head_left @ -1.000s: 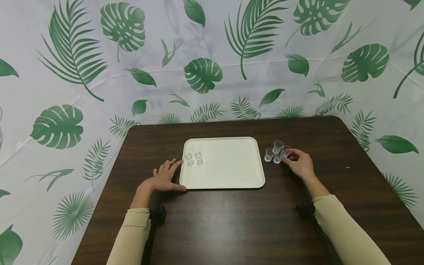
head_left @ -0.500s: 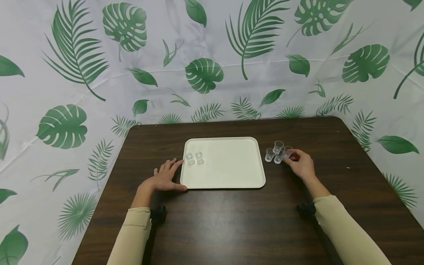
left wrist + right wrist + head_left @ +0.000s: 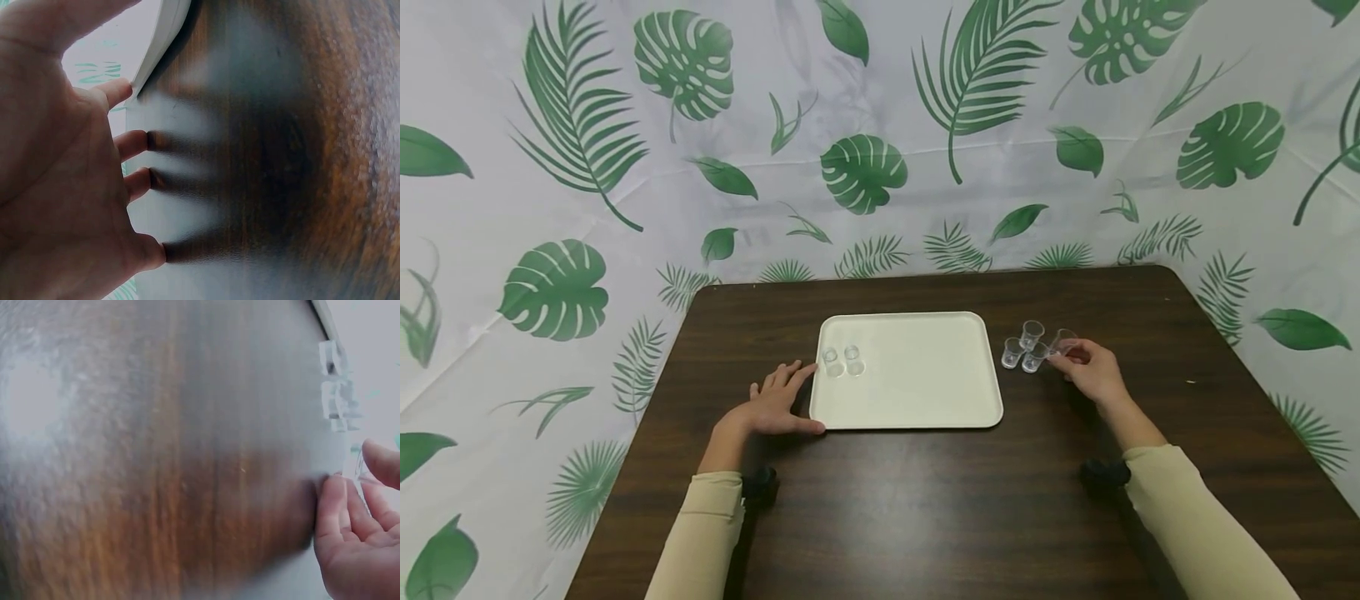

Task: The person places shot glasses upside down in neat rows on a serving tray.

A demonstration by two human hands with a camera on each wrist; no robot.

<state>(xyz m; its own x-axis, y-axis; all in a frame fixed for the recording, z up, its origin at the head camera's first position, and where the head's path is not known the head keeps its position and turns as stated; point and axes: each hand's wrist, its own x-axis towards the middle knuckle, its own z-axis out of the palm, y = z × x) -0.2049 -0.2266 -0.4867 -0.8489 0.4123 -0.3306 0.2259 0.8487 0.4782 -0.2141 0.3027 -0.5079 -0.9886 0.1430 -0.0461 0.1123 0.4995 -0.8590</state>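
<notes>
1. Head view, right hand (image 3: 1092, 369): thumb and fingertips pinching one clear cup (image 3: 1063, 339) by its side. Cup lies just past the fingertips. Right is the near hand; left is well apart, across the tray.
2. Same view, cup axis: mouth up and canted rightward, base low by the fingers. Leans more than the three standing cups (image 3: 1032, 336) just left of it. Can't tell if its base touches the table (image 3: 895, 517).
3. Same view, tray (image 3: 925, 375): left of the grip, standing cups between. Long axis left-right; two small cups (image 3: 852, 358) side by side at its left end.
4. Same view, left hand (image 3: 772, 408): spread, index at the tray's left edge, thumb at the near-left corner. Holds nothing.
5. Left wrist view: fingers apart, one tip against the tray rim, three others look rested on the table.
6. Right wrist view: fingers gathered at the clear cup, only a sliver of it showing; can't read tilt. Standing cups beyond the fingertips.
</notes>
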